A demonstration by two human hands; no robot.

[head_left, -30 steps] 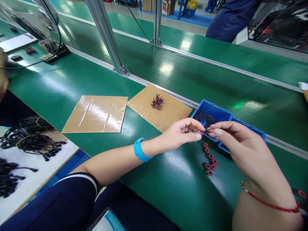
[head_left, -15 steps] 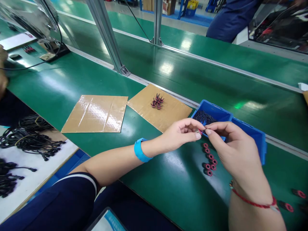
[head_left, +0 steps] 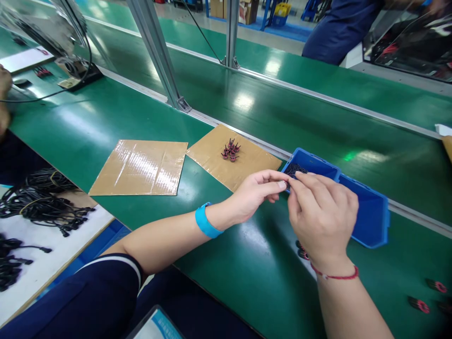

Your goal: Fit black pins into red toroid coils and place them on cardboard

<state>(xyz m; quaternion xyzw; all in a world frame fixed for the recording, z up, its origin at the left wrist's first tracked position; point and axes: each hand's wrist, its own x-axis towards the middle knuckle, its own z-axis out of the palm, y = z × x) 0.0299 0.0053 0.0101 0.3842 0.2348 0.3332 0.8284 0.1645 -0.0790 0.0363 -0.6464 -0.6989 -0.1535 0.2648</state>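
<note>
The left hand (head_left: 256,195), with a bright blue band on its wrist, has its grip pinched at the fingertips on a small dark part (head_left: 287,185), mostly hidden by the fingers. The part is above the green table (head_left: 268,282), at the near left corner of an open blue plastic bin (head_left: 319,162) holding slender dark pieces (head_left: 295,168). The right hand (head_left: 319,214), wearing a thin red bracelet, has curled fingers reaching to the same spot; whether its grip is closed on the part I cannot tell.

A second blue plastic bin (head_left: 369,212) sits just right of the first. Red-and-black ring-shaped parts (head_left: 302,254) lie on the table, partly covered by the right hand, and others lie at the near right. Farther left, a brown cardboard sheet (head_left: 212,146) carries a cluster of small red-and-black parts (head_left: 231,151); left of it lies a shiny, tape-covered cardboard sheet (head_left: 141,169).
</note>
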